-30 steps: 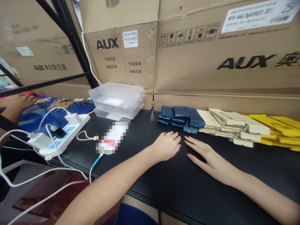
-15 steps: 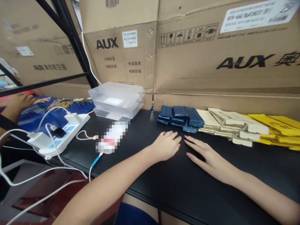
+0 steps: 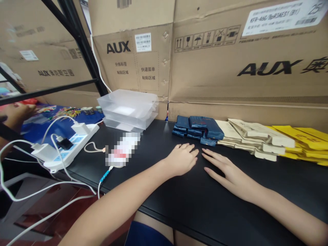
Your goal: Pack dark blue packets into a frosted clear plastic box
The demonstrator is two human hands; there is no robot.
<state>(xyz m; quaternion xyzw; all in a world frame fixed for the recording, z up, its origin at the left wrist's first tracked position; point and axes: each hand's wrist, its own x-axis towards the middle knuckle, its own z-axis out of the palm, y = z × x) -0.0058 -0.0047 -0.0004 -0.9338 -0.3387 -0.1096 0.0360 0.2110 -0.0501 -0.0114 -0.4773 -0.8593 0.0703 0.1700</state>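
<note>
My left hand rests palm down on the black table, fingers a little bent and apart, holding nothing. Just to its right, my right hand lies flat with its fingers stretched out and nothing in them. A narrow gap separates the two hands. Beyond my fingertips are stacked dark blue packets, which neither hand touches. To their right come piles of cream paper packets and yellow packets, both toward the back of the table.
Left of my hands lies a charging phone, its screen blurred out. Behind it stand stacked clear plastic trays. A white power strip with cables sits at the left edge. Cardboard boxes wall the back. Another person's hand shows far left.
My hands stay in the same place on the table. The view has shifted very slightly, and the other person's hand at far left has moved a little.
</note>
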